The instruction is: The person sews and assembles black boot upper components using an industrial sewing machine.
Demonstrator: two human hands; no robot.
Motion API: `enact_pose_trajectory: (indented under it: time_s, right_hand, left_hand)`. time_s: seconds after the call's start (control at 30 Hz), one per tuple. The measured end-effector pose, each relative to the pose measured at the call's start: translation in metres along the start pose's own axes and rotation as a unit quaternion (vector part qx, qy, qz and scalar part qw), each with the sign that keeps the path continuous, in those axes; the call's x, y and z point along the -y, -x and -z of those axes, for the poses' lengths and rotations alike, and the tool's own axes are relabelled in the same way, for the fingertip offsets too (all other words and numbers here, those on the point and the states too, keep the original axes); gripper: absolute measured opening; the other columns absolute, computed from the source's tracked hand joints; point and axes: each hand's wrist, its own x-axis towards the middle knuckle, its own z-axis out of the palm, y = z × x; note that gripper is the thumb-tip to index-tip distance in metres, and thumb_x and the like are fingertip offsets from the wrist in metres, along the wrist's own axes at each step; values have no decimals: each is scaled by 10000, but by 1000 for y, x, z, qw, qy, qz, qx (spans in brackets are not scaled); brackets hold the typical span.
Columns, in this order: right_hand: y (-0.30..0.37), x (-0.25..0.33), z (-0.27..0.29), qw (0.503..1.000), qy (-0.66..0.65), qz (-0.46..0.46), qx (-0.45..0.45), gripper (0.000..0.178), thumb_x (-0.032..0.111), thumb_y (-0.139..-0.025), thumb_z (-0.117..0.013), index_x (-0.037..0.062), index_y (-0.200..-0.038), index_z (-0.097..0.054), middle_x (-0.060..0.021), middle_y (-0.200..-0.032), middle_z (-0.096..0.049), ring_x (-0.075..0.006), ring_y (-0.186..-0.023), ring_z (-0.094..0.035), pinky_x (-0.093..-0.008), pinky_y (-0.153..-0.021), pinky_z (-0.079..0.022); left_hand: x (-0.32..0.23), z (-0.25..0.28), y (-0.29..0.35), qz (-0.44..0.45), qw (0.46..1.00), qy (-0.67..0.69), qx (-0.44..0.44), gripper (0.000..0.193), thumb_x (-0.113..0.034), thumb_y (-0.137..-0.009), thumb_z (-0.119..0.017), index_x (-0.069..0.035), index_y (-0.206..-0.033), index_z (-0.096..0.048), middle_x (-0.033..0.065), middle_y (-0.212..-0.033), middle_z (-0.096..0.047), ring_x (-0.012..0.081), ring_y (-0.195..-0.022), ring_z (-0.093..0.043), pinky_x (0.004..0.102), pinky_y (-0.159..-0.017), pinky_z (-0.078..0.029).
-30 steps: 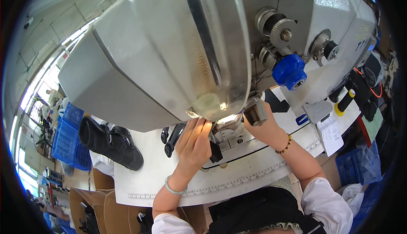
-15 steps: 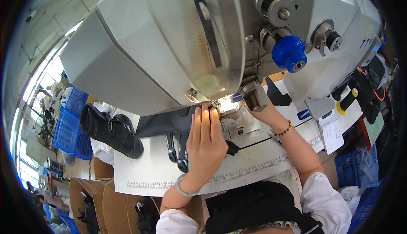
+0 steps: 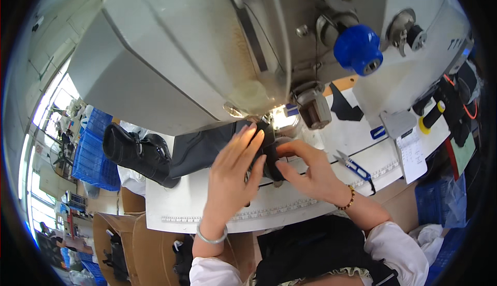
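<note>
A black leather boot upper [image 3: 199, 148] lies across the white sewing table [image 3: 181, 198], with its right end close by the needle area of a large grey sewing machine [image 3: 155, 53]. Flat on the leather rests my left hand [image 3: 230, 174], its fingers stretched out and the thumb apart. My right hand [image 3: 313, 174] pinches the upper's right edge between thumb and fingers, just in front of the lit needle area. The machine head and my fingers hide the needle and part of the leather.
At the left stands a black buckled boot [image 3: 137, 154], beside stacked blue crates [image 3: 96, 148]. Blue-handled thread snips [image 3: 354, 167] lie right of my hand. Farther right are a written notepad [image 3: 412, 154] and a thread spool [image 3: 432, 117]. Cardboard boxes [image 3: 155, 244] sit below the table's edge.
My right hand has come from behind the machine's front to the near side and grips the leather. The upper has shifted and turned, its straps now covered. The snips have come into sight.
</note>
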Motion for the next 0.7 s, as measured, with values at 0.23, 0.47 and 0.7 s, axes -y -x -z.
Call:
enact_pose_trajectory:
  time_s: [0.23, 0.47, 0.7]
  right_hand:
    - [-2, 1, -27, 971, -179, -155, 21, 210, 121, -876, -518, -32, -1019, -511, -88, -770, -595, -75, -659, -549, -211, -613, -450]
    - [0, -8, -29, 939, -302, -165, 23, 222, 104, -896, -498, -38, -1066, -497, -44, -830, -600, -37, -719, -517, -189, -630, -440]
    - [-1, -12, -28, 927, -337, -161, 22, 192, 91, -876, -528, -22, -1030, -514, -39, -836, -593, -35, -724, -522, -183, -630, -435]
  left_hand:
    - [30, 6, -3, -41, 993, 107, 36, 362, -38, -717, -610, -43, -1077, -578, 128, -1177, -534, 296, -1147, -473, 441, -995, -318]
    - [45, 6, 1, -64, 994, 50, 68, 336, -84, -759, -584, -171, -1082, -613, 76, -1222, -513, 273, -1185, -440, 501, -1011, -224]
    - [39, 3, -3, -89, 994, 34, 50, 303, -82, -721, -610, -87, -1024, -623, 118, -1173, -539, 318, -1161, -454, 501, -1026, -207]
